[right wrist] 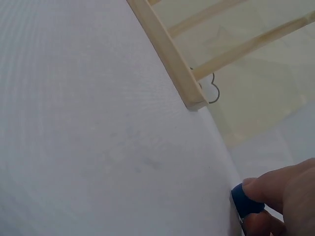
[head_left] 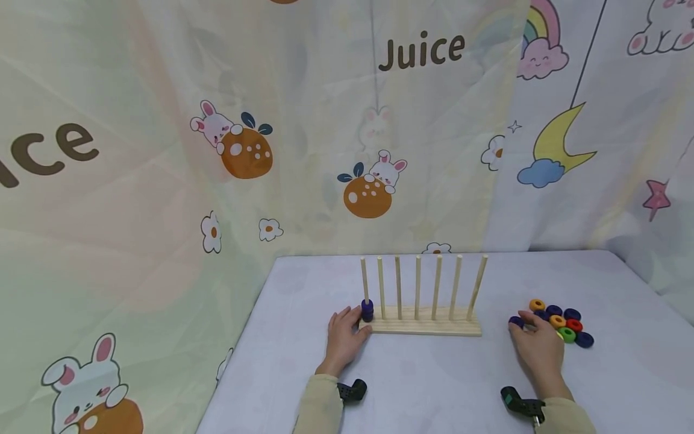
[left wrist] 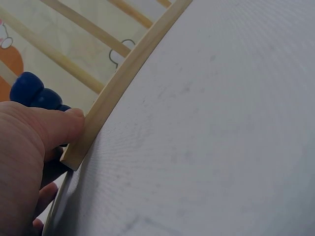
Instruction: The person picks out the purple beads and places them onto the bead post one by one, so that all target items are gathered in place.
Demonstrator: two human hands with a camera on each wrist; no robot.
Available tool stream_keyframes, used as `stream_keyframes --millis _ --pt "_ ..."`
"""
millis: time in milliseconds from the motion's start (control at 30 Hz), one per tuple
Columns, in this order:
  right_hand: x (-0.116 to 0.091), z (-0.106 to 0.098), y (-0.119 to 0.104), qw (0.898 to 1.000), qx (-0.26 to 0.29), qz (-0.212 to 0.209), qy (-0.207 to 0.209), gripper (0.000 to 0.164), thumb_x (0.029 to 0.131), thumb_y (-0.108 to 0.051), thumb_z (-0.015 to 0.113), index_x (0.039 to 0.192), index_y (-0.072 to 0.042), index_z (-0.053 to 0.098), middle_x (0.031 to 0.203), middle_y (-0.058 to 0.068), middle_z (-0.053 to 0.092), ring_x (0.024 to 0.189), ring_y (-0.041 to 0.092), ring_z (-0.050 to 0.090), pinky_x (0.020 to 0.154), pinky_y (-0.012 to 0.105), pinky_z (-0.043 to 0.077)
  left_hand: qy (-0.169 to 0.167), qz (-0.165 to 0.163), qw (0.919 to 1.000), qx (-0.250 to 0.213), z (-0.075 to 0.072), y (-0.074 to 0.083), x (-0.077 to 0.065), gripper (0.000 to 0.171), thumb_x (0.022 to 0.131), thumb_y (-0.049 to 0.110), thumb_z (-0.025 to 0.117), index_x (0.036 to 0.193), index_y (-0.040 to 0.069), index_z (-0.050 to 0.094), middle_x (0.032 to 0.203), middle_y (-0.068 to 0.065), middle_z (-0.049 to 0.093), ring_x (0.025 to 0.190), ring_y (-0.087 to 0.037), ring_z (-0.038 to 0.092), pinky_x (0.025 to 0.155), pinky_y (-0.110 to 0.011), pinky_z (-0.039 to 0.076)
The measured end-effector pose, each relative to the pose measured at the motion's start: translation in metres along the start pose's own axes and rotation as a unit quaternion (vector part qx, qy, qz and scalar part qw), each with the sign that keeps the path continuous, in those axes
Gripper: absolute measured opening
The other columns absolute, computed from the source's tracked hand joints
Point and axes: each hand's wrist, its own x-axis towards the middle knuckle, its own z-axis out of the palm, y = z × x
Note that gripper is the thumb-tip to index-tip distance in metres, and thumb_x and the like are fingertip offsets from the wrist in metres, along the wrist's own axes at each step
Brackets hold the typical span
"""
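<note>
A wooden peg board [head_left: 425,327] with a row of several upright pegs stands on the table. Dark blue rings [head_left: 367,310] are stacked on its leftmost peg. My left hand [head_left: 344,339] grips the left end of the base; in the left wrist view its thumb [left wrist: 66,125] lies against the front edge beside the blue rings [left wrist: 28,89]. To the right of the board, my right hand [head_left: 539,349] pinches a dark blue ring [head_left: 516,322] between thumb and fingers. That blue ring [right wrist: 246,200] shows low in the right wrist view, partly covered by the fingertips.
Loose rings lie just beyond and right of my right hand, among them an orange one [head_left: 537,305], a red one [head_left: 575,325], a green one [head_left: 567,335] and several dark blue ones. A white cloth [head_left: 434,386] covers the table. Printed curtains [head_left: 314,132] hang behind it.
</note>
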Motion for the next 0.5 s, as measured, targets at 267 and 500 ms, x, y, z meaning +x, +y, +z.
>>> stream_keyframes --millis 267,500 --pt "-0.0006 0.0005 0.0014 1.0 -0.02 0.0 -0.007 0.043 0.089 -0.013 0.064 0.127 0.007 0.058 0.123 0.033 0.057 0.1 0.046 0.059 0.089 0.059 0.043 0.004 0.003 1.0 0.002 -0.0006 0.0011 -0.0002 0.052 0.087 0.025 0.07 0.131 -0.002 0.06 0.133 -0.013 0.061 0.131 -0.034 0.047 0.113 -0.058 0.021" --pt "-0.0015 -0.0002 0.0005 1.0 -0.02 0.005 -0.001 0.041 0.09 -0.015 0.064 0.124 0.007 0.059 0.118 0.034 0.059 0.098 0.046 0.058 0.089 0.059 0.043 0.001 -0.001 1.0 0.0 -0.0005 0.0012 0.0003 0.053 0.087 0.025 0.071 0.131 -0.002 0.059 0.133 -0.013 0.061 0.132 -0.034 0.047 0.114 -0.058 0.02"
